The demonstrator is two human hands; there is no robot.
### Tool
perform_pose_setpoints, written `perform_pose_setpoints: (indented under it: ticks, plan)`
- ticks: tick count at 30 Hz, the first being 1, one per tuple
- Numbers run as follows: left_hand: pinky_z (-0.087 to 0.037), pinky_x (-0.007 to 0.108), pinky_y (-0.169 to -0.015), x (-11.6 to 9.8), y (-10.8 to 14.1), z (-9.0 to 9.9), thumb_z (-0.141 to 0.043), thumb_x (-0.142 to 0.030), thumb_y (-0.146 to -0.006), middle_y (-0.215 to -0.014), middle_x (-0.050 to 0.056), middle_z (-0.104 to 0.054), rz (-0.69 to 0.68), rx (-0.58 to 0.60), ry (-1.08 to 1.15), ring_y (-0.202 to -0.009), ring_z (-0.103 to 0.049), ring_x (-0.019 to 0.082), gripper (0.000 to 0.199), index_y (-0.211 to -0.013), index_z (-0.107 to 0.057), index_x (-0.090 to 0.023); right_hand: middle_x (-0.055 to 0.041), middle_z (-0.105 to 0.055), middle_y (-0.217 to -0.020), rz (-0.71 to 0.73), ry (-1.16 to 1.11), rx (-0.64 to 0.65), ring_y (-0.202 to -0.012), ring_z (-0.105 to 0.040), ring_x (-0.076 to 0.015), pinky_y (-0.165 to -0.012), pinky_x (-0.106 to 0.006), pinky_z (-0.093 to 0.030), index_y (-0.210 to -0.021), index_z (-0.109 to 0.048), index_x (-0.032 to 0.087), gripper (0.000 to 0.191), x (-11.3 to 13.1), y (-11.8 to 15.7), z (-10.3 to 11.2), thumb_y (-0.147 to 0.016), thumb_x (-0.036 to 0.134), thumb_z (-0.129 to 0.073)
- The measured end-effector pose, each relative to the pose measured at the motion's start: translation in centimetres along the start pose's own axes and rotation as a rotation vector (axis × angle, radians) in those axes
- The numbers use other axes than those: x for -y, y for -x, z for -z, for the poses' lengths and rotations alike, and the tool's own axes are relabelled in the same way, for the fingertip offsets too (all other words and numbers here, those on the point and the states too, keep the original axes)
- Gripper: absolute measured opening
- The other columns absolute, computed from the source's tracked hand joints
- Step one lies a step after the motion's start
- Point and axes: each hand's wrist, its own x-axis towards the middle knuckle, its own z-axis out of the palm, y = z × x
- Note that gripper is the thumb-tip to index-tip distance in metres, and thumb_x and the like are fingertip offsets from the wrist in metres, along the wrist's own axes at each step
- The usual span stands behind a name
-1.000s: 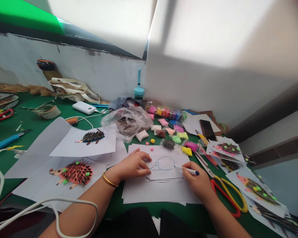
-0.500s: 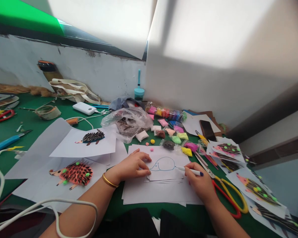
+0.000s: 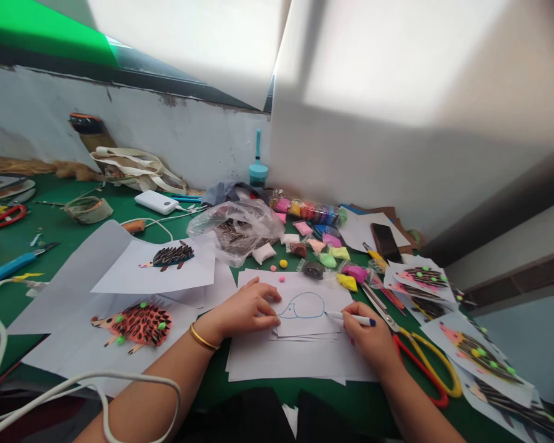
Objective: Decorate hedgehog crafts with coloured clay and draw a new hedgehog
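Note:
My left hand lies with fingers spread on the left edge of a small sheet of white paper. On that sheet is a blue outline drawing of a hedgehog, with a pointed snout, an eye and a rounded back. My right hand grips a white marker with a dark blue end. The marker's tip is at the right end of the outline. More white sheets lie stacked beneath the drawing.
Scissors with red and yellow handles lie beside my right forearm. Finished hedgehog pictures are at the right, another at the left. Behind the paper are clay packets and a bag of sunflower seeds. A white cable crosses my left forearm.
Almost nothing differs. The marker tip stays at the right end of the outline, and my right hand has shifted very slightly left. My left hand keeps its place.

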Motion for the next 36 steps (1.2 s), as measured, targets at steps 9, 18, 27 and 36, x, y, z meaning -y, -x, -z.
perform_pose_setpoints:
  ticks: [9, 18, 27, 36]
  plan:
    - [-0.010, 0.050, -0.119, -0.1, 0.0, -0.1, -0.062, -0.042, -0.089, -0.123, 0.004, -0.063, -0.003, -0.019, -0.015, -0.122, -0.053, 0.023, 0.021, -0.084, -0.078, -0.030, -0.0032, -0.070, -0.079, 0.117, -0.019, -0.114, -0.073, -0.065, -0.0221, -0.067, -0.031, -0.049, -0.092, -0.065, 0.022, 0.030, 0.2, -0.2, 1.2, -0.086, 0.048, -0.051]
    - [-0.014, 0.048, -0.118, -0.2, 0.0, -0.4, -0.065, -0.039, -0.087, -0.121, 0.002, -0.065, 0.005, -0.058, -0.067, -0.122, -0.053, 0.024, 0.016, -0.083, -0.078, -0.030, -0.0171, -0.070, -0.109, -0.238, 0.616, -0.317, -0.100, -0.066, -0.0355, -0.081, -0.043, -0.049, -0.124, -0.055, 0.022, 0.051, -5.3, -18.2, 14.0, -0.087, 0.057, -0.047]
    - [-0.030, 0.043, -0.112, -0.5, -0.2, 0.1, -0.067, -0.033, -0.084, -0.116, 0.003, -0.068, -0.059, -0.153, -0.087, -0.122, -0.051, 0.025, 0.012, -0.078, -0.076, -0.027, -0.0268, -0.063, -0.117, -0.346, 0.689, -0.232, -0.104, -0.064, -0.0428, -0.080, -0.053, -0.051, -0.126, -0.049, 0.014, 0.094, -8.9, -27.4, 12.3, -0.060, 0.079, -0.063]
    - [-0.020, 0.049, -0.118, -0.4, -0.1, -0.1, -0.067, -0.032, -0.084, -0.116, 0.002, -0.068, -0.019, -0.159, -0.069, -0.125, -0.050, 0.026, 0.011, -0.078, -0.075, -0.026, -0.0241, -0.062, -0.120, -0.286, 0.701, -0.239, -0.108, -0.062, -0.0429, -0.082, -0.056, -0.050, -0.123, -0.053, 0.019, 0.084, -10.1, -28.8, 12.1, -0.059, 0.071, -0.068]
